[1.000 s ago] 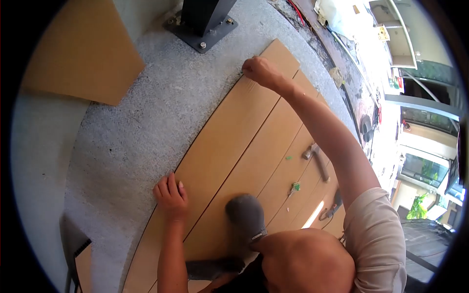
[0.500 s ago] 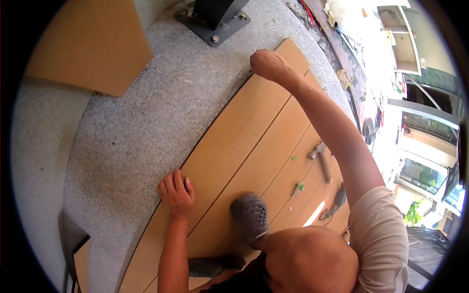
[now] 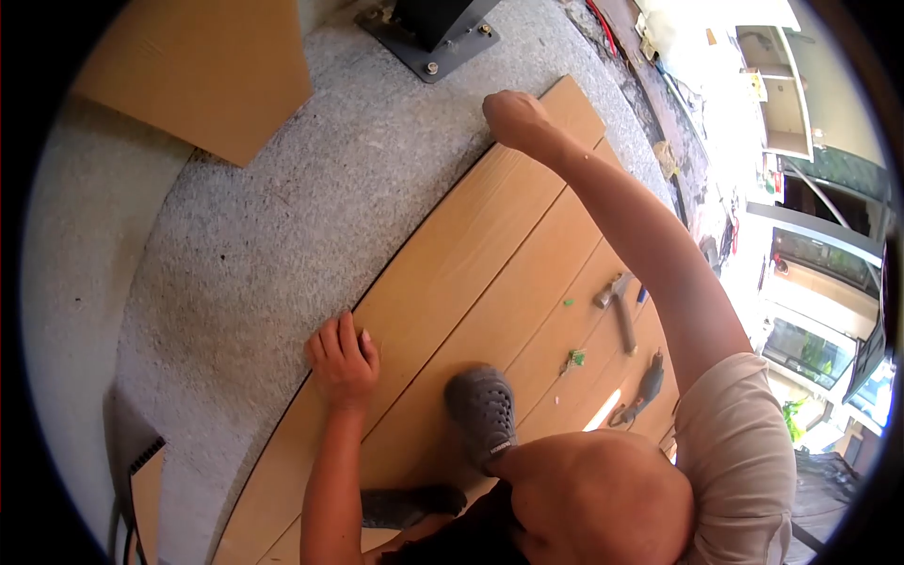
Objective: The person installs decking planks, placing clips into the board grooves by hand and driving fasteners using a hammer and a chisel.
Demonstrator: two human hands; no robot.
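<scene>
The outermost wood-coloured deck plank (image 3: 428, 273) lies alongside other planks on the speckled concrete. My left hand (image 3: 344, 363) sits at its outer edge, toward the lower left, with the fingers bent over that edge and the thumb on top. Farther up the same edge, near the plank's far end, my right hand (image 3: 516, 120) is closed on the edge, its fingertips hidden underneath. Beside my right forearm lies a hammer (image 3: 619, 311) on the planks. Several small green plastic pieces (image 3: 575, 358) are scattered near it.
A black post base (image 3: 438, 52) is bolted to the concrete (image 3: 254, 245) beyond the planks. A brown board (image 3: 202, 75) occupies the upper left. My shoe (image 3: 480, 407) and bent knee are on the planks, close to a dark-handled tool (image 3: 650, 381). A cut plank end (image 3: 146, 490) stands lower left.
The view has shifted slightly, bringing more of the dark-handled tool into sight. Both hands keep nearly the same places on the plank's edge.
</scene>
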